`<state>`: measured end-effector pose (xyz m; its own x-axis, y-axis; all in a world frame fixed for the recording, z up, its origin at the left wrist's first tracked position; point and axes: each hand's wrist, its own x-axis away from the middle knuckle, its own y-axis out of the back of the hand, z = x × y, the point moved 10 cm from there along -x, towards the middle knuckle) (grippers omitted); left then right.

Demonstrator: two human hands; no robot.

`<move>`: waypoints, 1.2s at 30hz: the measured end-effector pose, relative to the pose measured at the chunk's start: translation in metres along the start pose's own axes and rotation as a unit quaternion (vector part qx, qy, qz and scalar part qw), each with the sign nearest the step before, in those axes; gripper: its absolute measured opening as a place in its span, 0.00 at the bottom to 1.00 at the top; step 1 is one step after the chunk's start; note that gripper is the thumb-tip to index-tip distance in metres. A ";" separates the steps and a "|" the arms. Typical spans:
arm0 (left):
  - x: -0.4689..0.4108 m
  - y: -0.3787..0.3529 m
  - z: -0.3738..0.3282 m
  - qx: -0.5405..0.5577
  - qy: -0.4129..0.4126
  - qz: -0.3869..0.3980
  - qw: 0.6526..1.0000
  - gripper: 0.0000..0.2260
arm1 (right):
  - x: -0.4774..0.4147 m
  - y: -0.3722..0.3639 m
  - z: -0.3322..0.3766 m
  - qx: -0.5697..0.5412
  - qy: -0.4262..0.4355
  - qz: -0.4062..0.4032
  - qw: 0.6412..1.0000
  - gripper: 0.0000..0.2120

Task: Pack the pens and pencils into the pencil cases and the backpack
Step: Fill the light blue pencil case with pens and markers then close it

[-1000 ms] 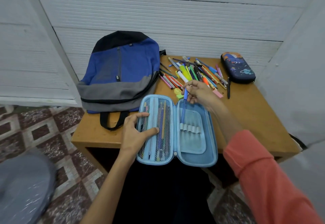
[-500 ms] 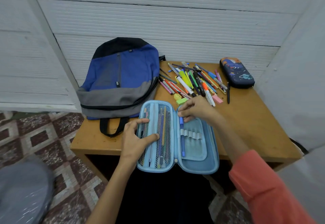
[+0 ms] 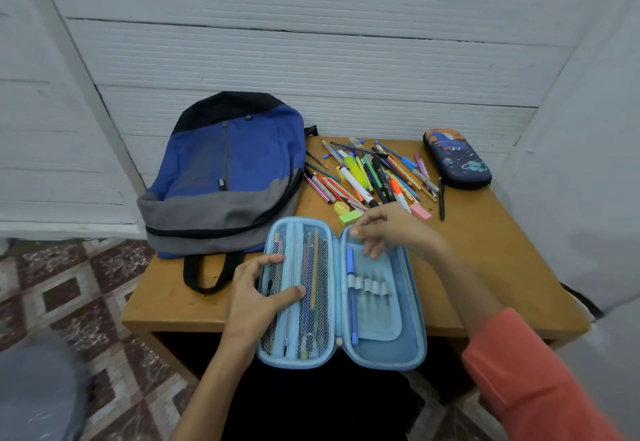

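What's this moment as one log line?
left hand: on light blue case | right hand: empty above it | blue pen: in loop

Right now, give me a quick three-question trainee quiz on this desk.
1. True or false: the left hand rests on the mesh pocket of the open pencil case.
2. How many of the elastic loops hold something? A none, B one, C three.
3. What does the right hand hold?

Key: 1 true. 2 B, the blue pen. 3 nothing.
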<state>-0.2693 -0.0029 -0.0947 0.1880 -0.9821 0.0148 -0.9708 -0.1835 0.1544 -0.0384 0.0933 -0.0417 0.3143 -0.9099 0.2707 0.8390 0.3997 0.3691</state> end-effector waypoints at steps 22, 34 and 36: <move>-0.034 -0.002 -0.037 -0.116 -0.138 -0.002 0.984 0.17 | -0.125 0.211 -0.027 0.407 -0.060 -0.357 0.838 0.14; -0.037 -0.004 -0.035 -0.130 -0.129 -0.009 0.983 0.17 | -0.140 0.215 -0.038 0.446 -0.091 -0.394 0.799 0.11; -0.037 -0.004 -0.036 -0.125 -0.128 -0.009 0.984 0.17 | -0.140 0.213 -0.037 0.475 -0.094 -0.388 0.784 0.11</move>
<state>-0.2673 0.0355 -0.0603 0.1295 -0.9636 -0.2339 -0.8947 -0.2152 0.3914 0.1132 0.3015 -0.0337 -0.2731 -0.9232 -0.2704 0.0072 -0.2831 0.9591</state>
